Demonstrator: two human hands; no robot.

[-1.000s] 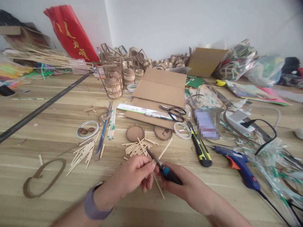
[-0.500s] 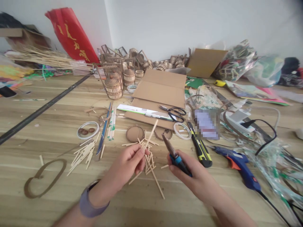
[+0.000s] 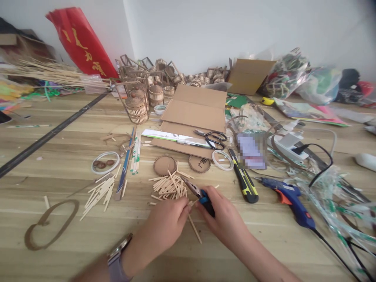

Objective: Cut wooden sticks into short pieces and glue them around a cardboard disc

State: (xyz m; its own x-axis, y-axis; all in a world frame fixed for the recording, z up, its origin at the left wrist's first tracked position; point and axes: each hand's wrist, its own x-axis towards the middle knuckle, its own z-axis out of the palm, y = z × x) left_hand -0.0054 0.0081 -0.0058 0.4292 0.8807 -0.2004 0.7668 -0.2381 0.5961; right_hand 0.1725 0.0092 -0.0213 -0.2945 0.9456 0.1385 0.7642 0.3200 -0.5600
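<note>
At the near centre of the counter (image 3: 64, 164), both hands meet just below a pile of cut sticks (image 3: 169, 186).

1. Left hand (image 3: 169, 221): fingers pinched narrow on a thin wooden stick (image 3: 195, 231). The stick runs from the fingertips down and to the right, between the two hands. Whether its lower end touches the counter cannot be told. A wristwatch (image 3: 117, 258) sits on this wrist.

2. Right hand (image 3: 223, 217): fingers wrapped around the blue-and-black handles of the cutting pliers (image 3: 199, 192). The pliers' nose points up and to the left, over the edge of the stick pile and just beside the left fingertips. Whether the jaws are closed on the stick is too small to tell.

3. Surroundings: two round cardboard discs (image 3: 164, 165) lie just beyond the pile. A yellow-and-black utility knife (image 3: 243, 178) lies to the right of the right hand, with a blue glue gun (image 3: 289, 199) farther right. A tape ring (image 3: 222, 159) and scissors (image 3: 213, 138) lie beyond the knife, the scissors resting on flat cardboard.
</note>
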